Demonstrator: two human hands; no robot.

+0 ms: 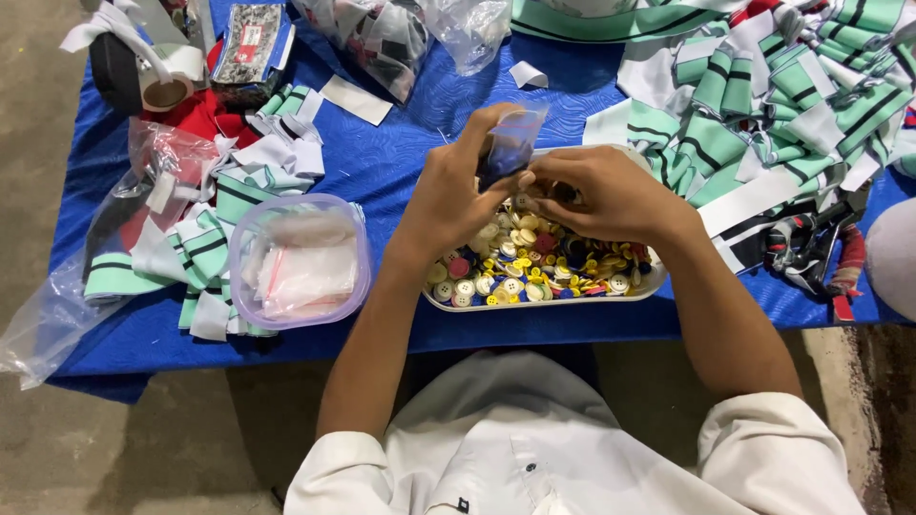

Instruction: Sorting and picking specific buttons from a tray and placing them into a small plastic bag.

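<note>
My left hand point(448, 195) grips a small clear bag point(510, 143) of dark blue buttons, held above the white tray point(534, 303) of mixed buttons on the blue worktop point(401, 153). My right hand point(596, 195) pinches the bag's lower edge. A plastic tub point(298, 262) of packets sits left.

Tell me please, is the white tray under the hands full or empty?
Full: the white tray is heaped with mixed coloured buttons up to its rim.
</note>
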